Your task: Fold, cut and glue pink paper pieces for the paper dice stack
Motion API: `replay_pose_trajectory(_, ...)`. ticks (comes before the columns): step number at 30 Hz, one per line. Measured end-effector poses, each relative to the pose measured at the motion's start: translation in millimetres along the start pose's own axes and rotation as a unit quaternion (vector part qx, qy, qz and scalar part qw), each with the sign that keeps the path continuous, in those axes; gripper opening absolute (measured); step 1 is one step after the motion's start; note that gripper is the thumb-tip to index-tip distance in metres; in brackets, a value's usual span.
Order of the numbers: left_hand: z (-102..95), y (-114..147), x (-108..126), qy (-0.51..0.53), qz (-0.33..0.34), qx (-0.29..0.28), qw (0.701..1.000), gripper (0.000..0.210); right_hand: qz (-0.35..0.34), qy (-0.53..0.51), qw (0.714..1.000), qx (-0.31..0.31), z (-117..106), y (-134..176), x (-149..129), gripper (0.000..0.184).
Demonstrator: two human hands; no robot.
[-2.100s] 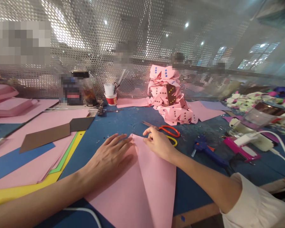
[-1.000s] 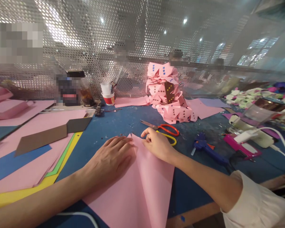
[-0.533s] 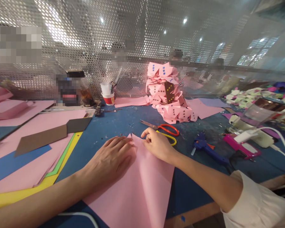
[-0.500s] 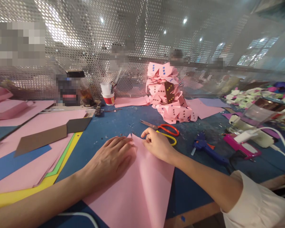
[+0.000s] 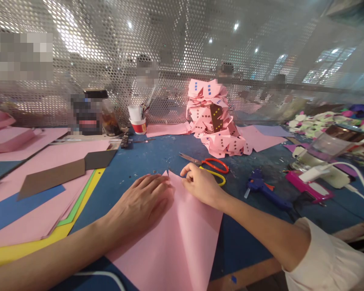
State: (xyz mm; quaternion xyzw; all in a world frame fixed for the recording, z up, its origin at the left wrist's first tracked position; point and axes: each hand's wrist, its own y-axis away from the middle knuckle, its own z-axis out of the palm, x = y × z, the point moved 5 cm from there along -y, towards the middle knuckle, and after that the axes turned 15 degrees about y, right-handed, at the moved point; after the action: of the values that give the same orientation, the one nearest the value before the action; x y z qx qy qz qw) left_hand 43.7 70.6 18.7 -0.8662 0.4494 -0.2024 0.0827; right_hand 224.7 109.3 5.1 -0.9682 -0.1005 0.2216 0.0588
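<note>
A pink paper sheet (image 5: 182, 242) lies in front of me, with a small notch at its far edge and a raised ridge running toward me. My left hand (image 5: 148, 198) rests flat on its left side, fingers stretched out near the notch. At the far right corner my right hand (image 5: 200, 184) has its fingers curled and pinched on the sheet's edge. Just beyond that hand lie scissors (image 5: 197, 161) with one red and one yellow handle loop, partly covered by the hand.
Stacked coloured sheets (image 5: 57, 202) lie at left. A blue glue gun (image 5: 267, 192) and a magenta device (image 5: 309, 187) with a white cable sit at right. Behind stand a pink paper tower (image 5: 208, 113) and a red-and-white cup (image 5: 138, 125), before a perforated metal screen (image 5: 166, 36).
</note>
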Motion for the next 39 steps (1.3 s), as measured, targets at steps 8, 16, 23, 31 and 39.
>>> replay_pose_trajectory(8, -0.8, -0.2, 1.5, -0.003, -0.001, -0.002, 1.0, 0.026, -0.002, -0.004, 1.0, 0.001, 1.3, 0.2, 1.8, 0.012)
replay_pose_trajectory(16, 1.5, -0.9, -1.0, -0.002, -0.007, 0.001, 1.0, 0.026, -0.004, -0.005, 1.0, 0.001, 0.9, -0.1, 1.0, 0.013)
replay_pose_trajectory(23, 1.2, -0.2, -0.1, -0.004, -0.001, 0.007, 1.0, 0.027, 0.004, -0.004, 1.0, -0.007, -0.4, -0.3, 0.5, 0.014)
replay_pose_trajectory(31, -0.9, 3.7, 1.4, -0.058, 0.037, 0.028, 0.997, 0.023, 0.025, -0.018, 0.999, -0.007, -5.6, -1.5, 0.2, 0.011)
replay_pose_trajectory(39, 1.4, 3.4, -2.2, -0.053, 0.011, -0.001, 0.999, 0.023, 0.023, -0.015, 1.0, -0.011, -5.4, -2.1, 0.1, 0.011)
